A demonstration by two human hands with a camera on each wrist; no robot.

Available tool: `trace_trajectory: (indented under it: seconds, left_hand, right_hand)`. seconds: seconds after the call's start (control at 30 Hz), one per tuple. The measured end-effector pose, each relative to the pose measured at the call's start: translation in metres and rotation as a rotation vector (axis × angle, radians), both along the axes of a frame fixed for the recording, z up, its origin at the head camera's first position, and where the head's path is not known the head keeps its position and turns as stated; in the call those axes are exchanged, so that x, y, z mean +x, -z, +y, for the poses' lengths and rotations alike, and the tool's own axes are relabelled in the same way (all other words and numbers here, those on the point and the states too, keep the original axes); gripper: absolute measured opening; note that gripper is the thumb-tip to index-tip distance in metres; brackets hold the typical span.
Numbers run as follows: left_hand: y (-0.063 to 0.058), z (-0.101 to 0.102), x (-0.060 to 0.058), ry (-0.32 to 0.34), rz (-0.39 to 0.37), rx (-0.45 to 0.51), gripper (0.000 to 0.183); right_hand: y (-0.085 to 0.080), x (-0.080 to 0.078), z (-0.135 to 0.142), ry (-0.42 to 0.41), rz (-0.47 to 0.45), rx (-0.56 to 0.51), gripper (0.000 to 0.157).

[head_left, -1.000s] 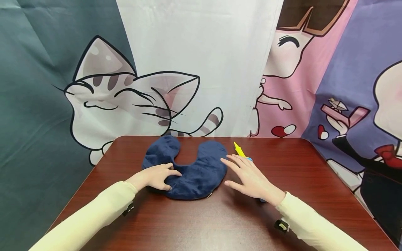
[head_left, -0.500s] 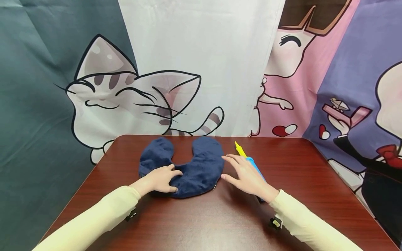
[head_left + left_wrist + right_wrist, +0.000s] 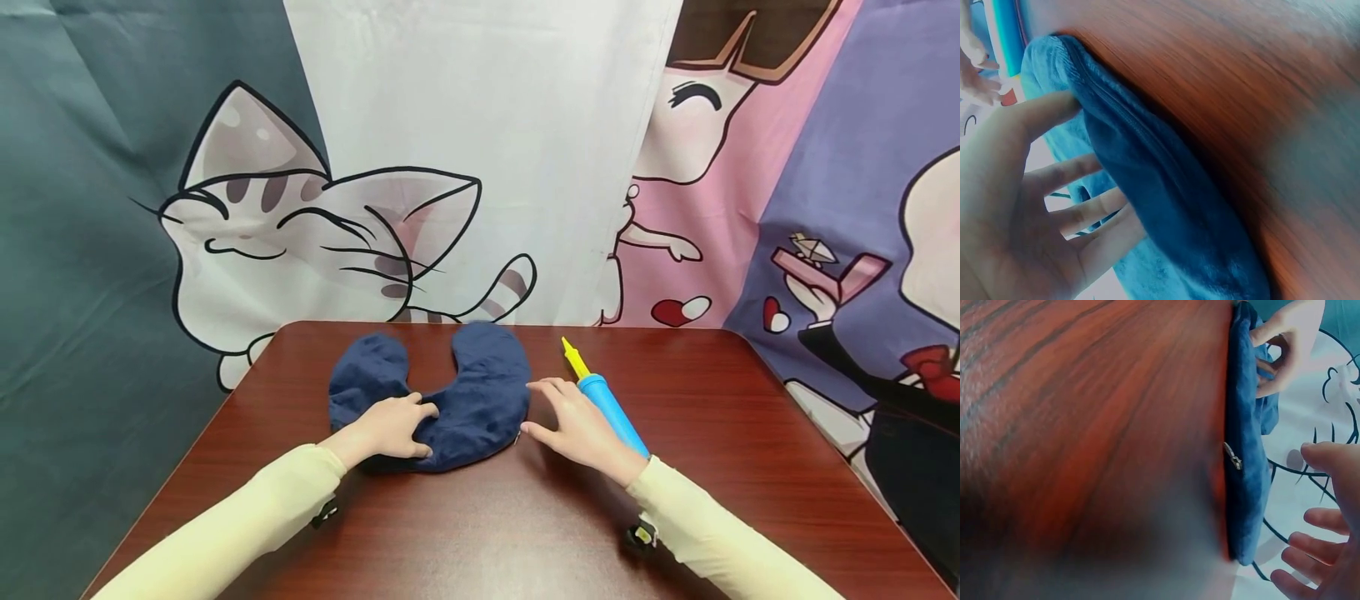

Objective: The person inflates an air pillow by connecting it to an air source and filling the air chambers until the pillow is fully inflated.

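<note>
Standing before a cat cloth (image 3: 480, 108), the brown tabletop (image 3: 465, 533) is holding a pillow (image 3: 483, 408) and pump (image 3: 611, 408). Left hand (image 3: 388, 427) is touching the pillow, right hand (image 3: 579, 427) is hovering, all fingers (image 3: 1316, 548) spread.

There are two hands (image 3: 392, 427) (image 3: 581, 425), one pillow (image 3: 487, 400), one pump (image 3: 613, 411), one table (image 3: 465, 542).

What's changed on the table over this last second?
The dark blue U-shaped pillow has turned slightly counterclockwise in the head view and shifted left. The right hand has moved left too, uncovering more of the blue and yellow tool. I see no grip taken or released: the left hand still touches the pillow; the tool looks unmoved.
</note>
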State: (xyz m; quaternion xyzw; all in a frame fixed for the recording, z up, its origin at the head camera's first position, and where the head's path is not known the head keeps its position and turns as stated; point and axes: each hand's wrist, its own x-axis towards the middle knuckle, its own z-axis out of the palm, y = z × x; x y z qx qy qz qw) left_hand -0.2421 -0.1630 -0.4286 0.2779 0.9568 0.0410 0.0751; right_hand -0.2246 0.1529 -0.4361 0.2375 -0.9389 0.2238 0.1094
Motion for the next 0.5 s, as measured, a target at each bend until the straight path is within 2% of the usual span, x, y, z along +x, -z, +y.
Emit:
trace_trajectory:
  seconds: [0.5]
  left_hand:
    - [0.005, 0.009, 0.005, -0.093, 0.018, 0.007, 0.055]
  right_hand:
    - [0.021, -0.003, -0.007, 0.074, -0.116, -0.042, 0.059]
